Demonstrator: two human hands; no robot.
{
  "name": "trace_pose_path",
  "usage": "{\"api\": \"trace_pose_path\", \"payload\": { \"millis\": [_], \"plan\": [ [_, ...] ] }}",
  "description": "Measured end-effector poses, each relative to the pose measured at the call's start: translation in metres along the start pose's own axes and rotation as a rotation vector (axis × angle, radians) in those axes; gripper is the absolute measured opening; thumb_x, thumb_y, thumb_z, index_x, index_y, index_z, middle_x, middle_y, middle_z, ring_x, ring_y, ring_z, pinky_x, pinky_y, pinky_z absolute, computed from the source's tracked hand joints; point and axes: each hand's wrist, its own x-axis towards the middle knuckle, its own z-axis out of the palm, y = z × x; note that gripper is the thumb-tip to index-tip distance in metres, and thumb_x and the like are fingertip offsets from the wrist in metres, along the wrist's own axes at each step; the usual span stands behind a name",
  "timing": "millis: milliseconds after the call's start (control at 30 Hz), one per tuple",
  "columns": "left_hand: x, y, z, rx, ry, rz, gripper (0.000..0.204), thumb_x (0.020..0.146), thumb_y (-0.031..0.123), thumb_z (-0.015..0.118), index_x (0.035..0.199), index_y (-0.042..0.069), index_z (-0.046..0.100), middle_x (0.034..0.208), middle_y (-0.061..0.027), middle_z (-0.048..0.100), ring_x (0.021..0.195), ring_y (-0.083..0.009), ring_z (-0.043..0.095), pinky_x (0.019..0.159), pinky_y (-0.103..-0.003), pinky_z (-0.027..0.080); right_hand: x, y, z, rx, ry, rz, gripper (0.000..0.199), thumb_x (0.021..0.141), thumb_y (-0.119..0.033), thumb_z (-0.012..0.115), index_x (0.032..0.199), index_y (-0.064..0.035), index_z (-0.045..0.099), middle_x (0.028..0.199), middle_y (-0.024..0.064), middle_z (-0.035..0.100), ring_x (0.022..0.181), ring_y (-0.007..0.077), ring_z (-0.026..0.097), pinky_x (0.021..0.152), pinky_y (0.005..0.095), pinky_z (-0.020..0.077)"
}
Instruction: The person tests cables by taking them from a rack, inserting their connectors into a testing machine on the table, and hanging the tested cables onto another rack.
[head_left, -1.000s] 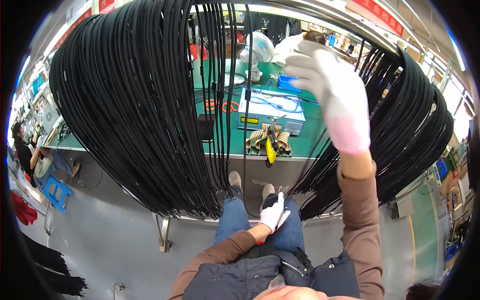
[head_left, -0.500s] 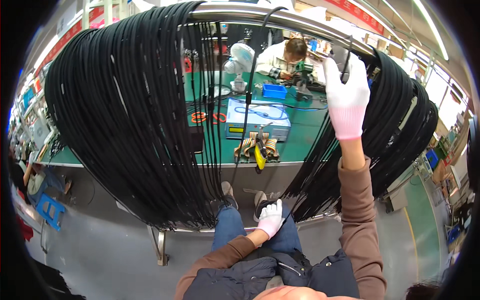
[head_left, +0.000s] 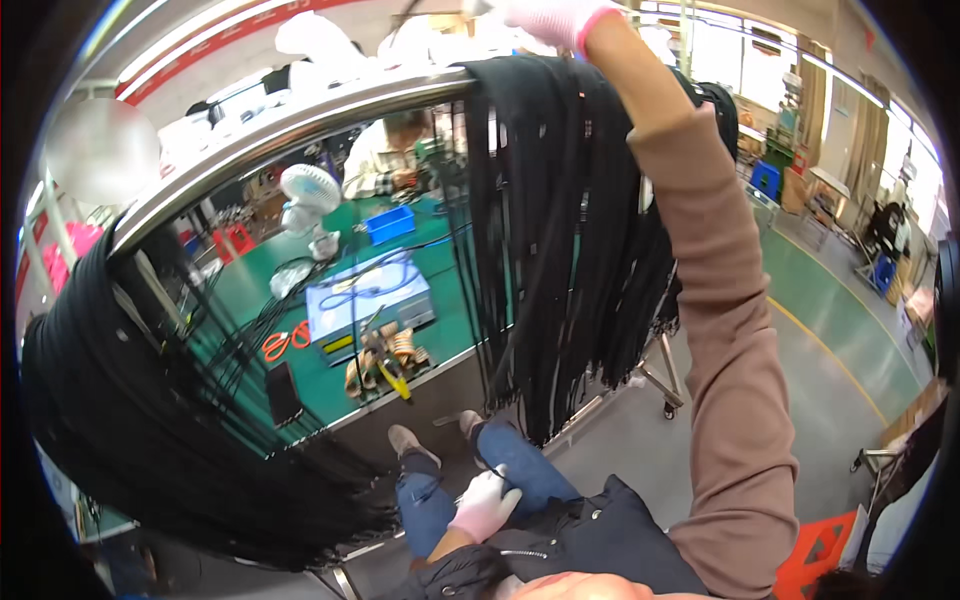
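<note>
Head view: the right hand point(head_left: 545, 18), gloved in pale pink, is raised to twelve o'clock, above the steel rail point(head_left: 300, 120); its fingers run off the picture, so I cannot tell whether it grips. At six o'clock the left hand point(head_left: 485, 505) rests on the lap, curled around a thin cable end. Black cables point(head_left: 560, 230) drape over the rail, long axis hanging down toward the floor. Likely step: picking one cable off the rail. Behind lies a green bench point(head_left: 250, 290) with a small fan point(head_left: 308, 188).
</note>
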Motion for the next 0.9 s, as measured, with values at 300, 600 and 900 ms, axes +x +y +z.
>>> {"api": "trace_pose_path", "payload": {
  "millis": [300, 600, 900],
  "plan": [
    [-0.008, 0.006, -0.002, -0.036, -0.12, -0.296, 0.054, 0.087, 0.036, 0.059, 0.131, 0.006, 0.053, 0.118, -0.019, 0.064, 0.107, -0.038, 0.061, 0.09, -0.041, 0.049, 0.104, 0.345, -0.009, -0.271, 0.055, 0.361, 0.049, 0.084, -0.033, 0.063, 0.115, 0.0052, 0.062, 0.108, 0.0188, 0.068, 0.099, 0.035, 0.064, 0.089, 0.0418, 0.0503],
    [-0.005, 0.008, -0.026, -0.046, -0.063, -0.131, 0.053, 0.088, 0.037, 0.055, 0.129, 0.003, 0.053, 0.117, -0.0222, 0.064, 0.106, -0.0402, 0.06, 0.089, -0.045, 0.048, 0.089, 0.398, -0.012, -0.685, 0.298, 0.122, 0.049, 0.094, -0.042, 0.044, 0.122, -0.0076, 0.065, 0.122, 0.0182, 0.065, 0.1, 0.0357, 0.066, 0.09, 0.0447, 0.0517],
    [0.019, 0.05, -0.118, -0.208, 0.616, 0.245, 0.027, 0.086, 0.008, 0.063, 0.11, -0.004, 0.066, 0.099, -0.0125, 0.072, 0.084, -0.0263, 0.067, 0.077, -0.031, 0.052, -0.052, 0.005, -0.046, -0.236, 0.318, -0.66, 0.03, 0.087, -0.022, 0.056, 0.102, -0.0014, 0.071, 0.089, 0.0152, 0.067, 0.078, 0.0321, 0.062, 0.074, 0.0403, 0.0487]
  ]
}}
